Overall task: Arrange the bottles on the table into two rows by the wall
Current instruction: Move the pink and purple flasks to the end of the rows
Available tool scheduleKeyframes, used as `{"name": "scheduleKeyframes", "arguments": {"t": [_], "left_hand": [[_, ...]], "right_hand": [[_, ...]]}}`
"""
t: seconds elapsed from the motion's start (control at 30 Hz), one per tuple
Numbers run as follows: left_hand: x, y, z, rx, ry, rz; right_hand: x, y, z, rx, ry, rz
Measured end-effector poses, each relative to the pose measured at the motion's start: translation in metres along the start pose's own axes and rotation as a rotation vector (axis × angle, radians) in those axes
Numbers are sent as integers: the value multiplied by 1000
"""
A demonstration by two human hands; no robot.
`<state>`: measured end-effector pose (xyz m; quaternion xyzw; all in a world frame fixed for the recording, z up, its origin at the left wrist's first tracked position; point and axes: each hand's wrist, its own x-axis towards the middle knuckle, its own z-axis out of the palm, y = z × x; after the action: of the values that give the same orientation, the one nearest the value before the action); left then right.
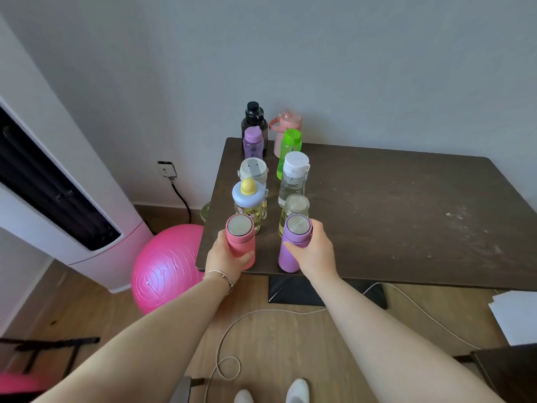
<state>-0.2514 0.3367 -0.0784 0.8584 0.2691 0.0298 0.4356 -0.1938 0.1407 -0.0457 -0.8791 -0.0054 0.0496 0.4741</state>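
Two lines of bottles run from the wall to the front edge of the dark table (392, 216), along its left side. My left hand (225, 261) grips the pink flask (241, 238) at the front of the left line. My right hand (315, 251) grips the purple flask (293, 242) at the front of the right line. Behind the pink flask stand a yellow-capped child's bottle (248, 203), a clear grey-lidded cup (253, 170), a small purple bottle (252, 142) and a black bottle (253, 116). Behind the purple flask stand a glass jar (295, 209), a white-capped bottle (293, 177), a green bottle (289, 149) and a pink jug (286, 120).
A pink exercise ball (165, 266) lies on the floor left of the table, beside a tall white appliance (75, 199). A white cable (229, 344) loops over the wooden floor. White papers (517, 315) lie at the right.
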Motion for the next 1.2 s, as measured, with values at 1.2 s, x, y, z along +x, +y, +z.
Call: {"name": "scheduleKeyframes", "arguments": {"t": [1.2], "left_hand": [[28,8,8,17,-80,93]], "right_hand": [[20,14,4,-40,-43,-24]]}}
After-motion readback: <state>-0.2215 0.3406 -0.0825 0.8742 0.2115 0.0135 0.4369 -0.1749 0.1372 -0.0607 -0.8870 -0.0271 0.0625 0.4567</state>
